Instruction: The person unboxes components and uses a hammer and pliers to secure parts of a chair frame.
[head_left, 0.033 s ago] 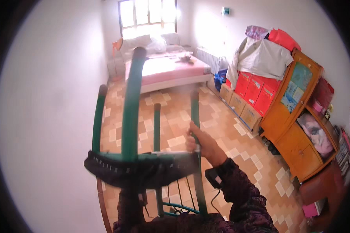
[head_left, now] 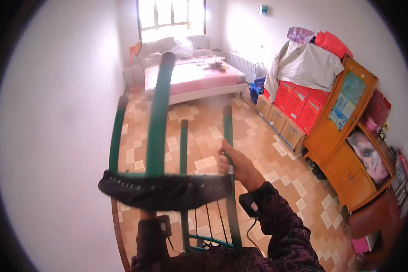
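Observation:
A green metal chair (head_left: 157, 131) is held upside down in front of me, its dark-capped legs pointing up. The black padded seat (head_left: 167, 192) faces downward, and the curved backrest frame (head_left: 211, 241) with thin bars hangs near my body. My right hand (head_left: 241, 168) is closed round the right-hand green leg, just above the seat. My left forearm (head_left: 150, 238) rises behind the seat. That seat covers my left hand, so its fingers and what they touch are hidden.
A white wall (head_left: 54, 136) runs close on the left. Ahead stands a bed (head_left: 197, 84) with pink bedding below a window. Along the right are red boxes (head_left: 297, 103) on cartons, partly under a pale cloth, and a wooden cabinet (head_left: 337, 149). The floor (head_left: 281, 204) is patterned tile.
The chair has tilted a little, its seat rising slightly and the nearest leg shifting right. More of my left wrist shows under the seat. My right hand keeps its grip.

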{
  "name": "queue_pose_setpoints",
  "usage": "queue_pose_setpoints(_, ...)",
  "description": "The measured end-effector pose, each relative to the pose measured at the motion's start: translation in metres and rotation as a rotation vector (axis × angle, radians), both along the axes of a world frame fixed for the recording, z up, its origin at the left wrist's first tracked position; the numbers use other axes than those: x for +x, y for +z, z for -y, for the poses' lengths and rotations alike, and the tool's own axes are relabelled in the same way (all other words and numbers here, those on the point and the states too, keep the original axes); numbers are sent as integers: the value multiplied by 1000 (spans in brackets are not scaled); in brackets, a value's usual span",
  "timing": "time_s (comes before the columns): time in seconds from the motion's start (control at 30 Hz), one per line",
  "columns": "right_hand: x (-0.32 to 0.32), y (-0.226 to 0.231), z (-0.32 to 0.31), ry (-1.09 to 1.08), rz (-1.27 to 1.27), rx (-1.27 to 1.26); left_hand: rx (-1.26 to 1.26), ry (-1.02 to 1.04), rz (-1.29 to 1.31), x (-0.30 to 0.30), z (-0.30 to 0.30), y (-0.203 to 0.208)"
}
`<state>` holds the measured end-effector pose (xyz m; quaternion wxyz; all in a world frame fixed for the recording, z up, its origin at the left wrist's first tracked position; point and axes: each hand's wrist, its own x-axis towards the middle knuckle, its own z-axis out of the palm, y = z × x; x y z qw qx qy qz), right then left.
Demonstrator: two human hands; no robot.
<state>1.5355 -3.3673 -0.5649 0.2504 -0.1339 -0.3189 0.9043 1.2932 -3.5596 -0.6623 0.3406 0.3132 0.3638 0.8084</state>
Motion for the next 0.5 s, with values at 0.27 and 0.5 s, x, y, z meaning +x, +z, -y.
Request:
queue_pose_setpoints(0.27, -57, -114, -200, -173, 223, -52, -312, 249, -920, -55, -182, -39)
queue_pose_setpoints(0.5, -93, -156, -330, -99, -150, 105, 17, -45, 20, -103, -337, -60)
